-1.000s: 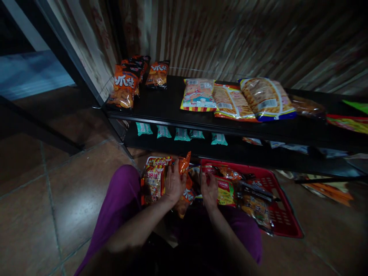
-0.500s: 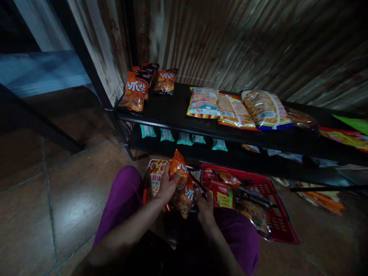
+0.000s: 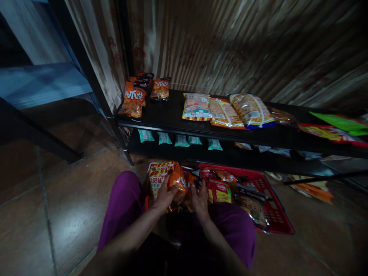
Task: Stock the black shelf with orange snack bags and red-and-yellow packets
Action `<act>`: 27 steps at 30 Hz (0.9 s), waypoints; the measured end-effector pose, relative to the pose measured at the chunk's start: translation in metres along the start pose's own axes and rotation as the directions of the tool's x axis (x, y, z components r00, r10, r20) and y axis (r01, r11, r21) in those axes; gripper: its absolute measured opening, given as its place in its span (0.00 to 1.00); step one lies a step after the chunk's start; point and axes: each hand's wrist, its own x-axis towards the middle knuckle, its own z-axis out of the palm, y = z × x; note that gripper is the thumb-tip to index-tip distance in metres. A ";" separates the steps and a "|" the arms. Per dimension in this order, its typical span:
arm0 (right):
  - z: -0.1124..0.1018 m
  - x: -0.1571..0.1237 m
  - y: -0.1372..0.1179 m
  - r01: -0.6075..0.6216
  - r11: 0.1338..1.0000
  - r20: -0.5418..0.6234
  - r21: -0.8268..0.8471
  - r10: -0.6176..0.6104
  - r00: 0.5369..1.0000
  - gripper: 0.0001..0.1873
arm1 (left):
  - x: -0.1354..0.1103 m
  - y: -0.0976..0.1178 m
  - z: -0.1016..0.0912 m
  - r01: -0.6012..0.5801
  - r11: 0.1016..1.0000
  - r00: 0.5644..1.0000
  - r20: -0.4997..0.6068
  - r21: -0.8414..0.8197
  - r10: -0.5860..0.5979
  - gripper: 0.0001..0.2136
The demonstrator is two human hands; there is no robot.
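Note:
My left hand is closed round an orange snack bag held above the floor in front of my knees. My right hand grips more orange bags right beside it; its fingers are curled on them. Both hands hover just left of a red plastic basket full of snack packets. A red-and-yellow packet lies on the floor behind my left hand. More of the same orange bags are stacked at the left end of the black shelf.
Large pale and orange snack bags lie on the shelf's middle, green and red packs at its right. Teal packets line the lower shelf. Brown floor tiles spread left; a striped curtain hangs behind. My purple trouser legs frame the hands.
The orange bag in my left hand has come down closer to my right hand, and both hands have drawn together. The view has shifted slightly right and down.

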 end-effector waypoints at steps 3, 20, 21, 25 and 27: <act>-0.008 -0.004 -0.016 0.050 0.991 -0.033 -0.123 -0.054 0.998 0.43 | -0.002 0.007 0.002 0.107 0.966 0.994 0.028 -0.235 -0.103 0.34; -0.032 0.027 -0.151 -0.659 0.368 0.693 0.656 0.052 0.719 0.17 | -0.015 0.074 0.005 0.174 0.847 0.969 0.241 -0.502 -0.057 0.24; -0.032 0.029 -0.151 -0.629 0.362 0.660 0.688 0.046 0.749 0.16 | -0.015 0.075 0.003 0.157 0.851 0.968 0.247 -0.501 -0.033 0.23; -0.029 0.036 -0.151 -0.560 0.327 0.569 0.761 0.079 0.819 0.12 | -0.021 0.071 -0.003 0.147 0.875 0.960 0.279 -0.462 -0.015 0.27; -0.029 0.038 -0.153 -0.538 0.322 0.538 0.779 0.097 0.838 0.12 | -0.025 0.066 -0.004 0.137 0.891 0.970 0.243 -0.434 -0.031 0.31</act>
